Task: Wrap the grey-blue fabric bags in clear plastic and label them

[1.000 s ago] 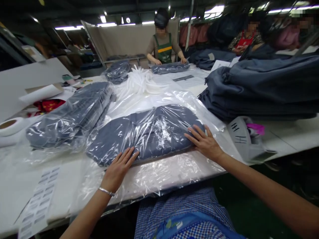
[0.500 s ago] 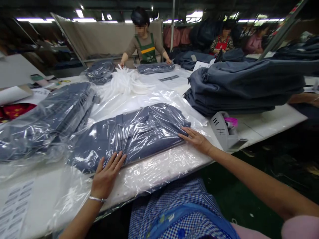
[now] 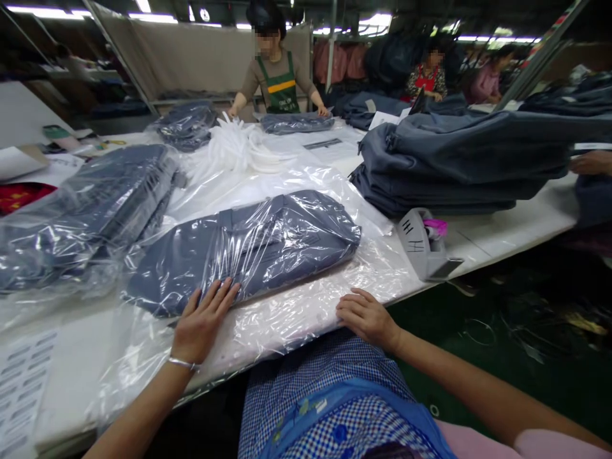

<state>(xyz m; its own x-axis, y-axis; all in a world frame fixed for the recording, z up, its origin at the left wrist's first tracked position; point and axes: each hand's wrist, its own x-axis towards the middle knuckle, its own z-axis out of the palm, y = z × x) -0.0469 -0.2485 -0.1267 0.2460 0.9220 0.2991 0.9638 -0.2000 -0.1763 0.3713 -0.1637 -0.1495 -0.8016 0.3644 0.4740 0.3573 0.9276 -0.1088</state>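
Note:
A folded grey garment in a clear plastic bag [image 3: 248, 245] lies on the white table [image 3: 502, 233] in front of me. My left hand [image 3: 201, 322] rests flat on the near left end of the bagged garment, fingers stretched out. My right hand [image 3: 366, 315] sits at the table's near edge on the loose flap of the plastic bag [image 3: 306, 315], fingers curled down onto the film, apart from the garment.
A stack of bagged grey garments [image 3: 90, 210] lies at left. A pile of unbagged grey garments [image 3: 459, 162] sits at right, with a grey tape dispenser [image 3: 423, 245] before it. White strips [image 3: 239, 150] lie farther back. A person in a green apron [image 3: 277, 80] works opposite. A label sheet [image 3: 19, 389] lies near left.
My right hand has slid off the garment's right end back to the table's near edge, onto the bag's flap. My left hand stays on the garment's near left end.

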